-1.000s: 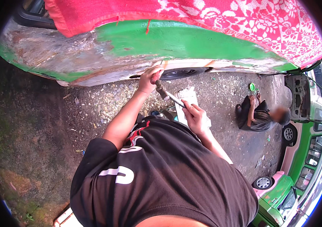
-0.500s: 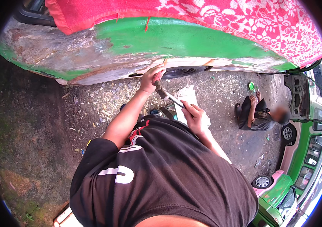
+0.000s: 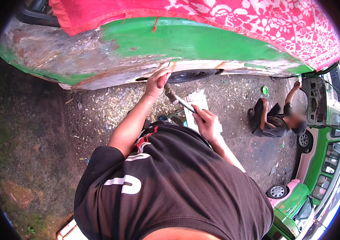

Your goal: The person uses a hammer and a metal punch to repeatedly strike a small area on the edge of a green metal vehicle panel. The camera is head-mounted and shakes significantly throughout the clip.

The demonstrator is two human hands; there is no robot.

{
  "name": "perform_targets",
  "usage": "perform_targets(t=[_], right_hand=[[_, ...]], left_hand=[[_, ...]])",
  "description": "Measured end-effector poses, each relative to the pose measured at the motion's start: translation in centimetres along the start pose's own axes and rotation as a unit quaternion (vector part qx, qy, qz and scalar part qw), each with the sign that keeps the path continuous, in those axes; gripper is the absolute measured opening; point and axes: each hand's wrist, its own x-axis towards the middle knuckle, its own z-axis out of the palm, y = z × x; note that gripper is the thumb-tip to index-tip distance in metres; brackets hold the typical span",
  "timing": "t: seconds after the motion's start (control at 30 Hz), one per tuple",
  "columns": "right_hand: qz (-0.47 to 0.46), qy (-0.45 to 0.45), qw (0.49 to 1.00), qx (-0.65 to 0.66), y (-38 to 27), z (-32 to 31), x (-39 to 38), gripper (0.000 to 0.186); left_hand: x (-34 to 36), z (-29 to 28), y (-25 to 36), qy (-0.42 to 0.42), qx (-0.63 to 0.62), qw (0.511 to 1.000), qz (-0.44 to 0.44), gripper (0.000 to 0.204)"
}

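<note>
Snugly, left hand (image 3: 154, 84) curls round a red handle (image 3: 161, 83), right hand (image 3: 207, 125) a hammer (image 3: 172, 96)

We saw a green car (image 3: 186, 40) blotched grey, white and rusty brown, and a pink cloth (image 3: 258, 25) with white flowers. Our tool handle (image 3: 161, 83) was red, our hammer (image 3: 172, 96) brownish at the head, our dark shirt (image 3: 186, 172) printed white and red.

Left hand (image 3: 157, 83) clenched, forearm (image 3: 135, 120) stretched forward, right hand (image 3: 207, 125) (fingers (image 3: 204, 113) curled) farther back
</note>
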Motion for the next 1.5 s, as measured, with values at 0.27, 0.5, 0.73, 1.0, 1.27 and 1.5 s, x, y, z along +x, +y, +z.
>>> perform_targets(t=[0.27,0.5,0.73,1.0,1.27,1.5], right_hand=[[-0.104,-0.012,0.991,-0.088,-0.7,1.3,2.3,0.043],[-0.035,0.018,0.999,-0.019,-0.8,0.6,2.0,0.038],[0.068,0.037,0.997,-0.001,0.0,-0.2,0.4,0.039],[0.04,0.072,0.996,0.042,0.7,-0.2,0.4,0.037],[0.067,0.029,0.996,0.046,1.4,0.1,0.5,0.036],[0.078,0.012,0.995,0.062,1.8,0.5,0.8,0.034]], left_hand=[[-0.4,0.9,-2.7,-0.014,-0.02,0.999,-0.033,0.028],[-0.4,0.5,-1.9,-0.019,0.006,0.999,0.043,0.024],[-0.1,-1.2,1.1,-0.034,0.017,0.999,0.039,0.021],[-1.0,-1.7,0.5,-0.046,0.054,0.996,0.051,0.023],[-1.5,-2.9,0.6,-0.04,0.07,0.996,0.036,0.022],[-2.8,-4.1,0.2,-0.041,0.088,0.995,0.007,0.027]])
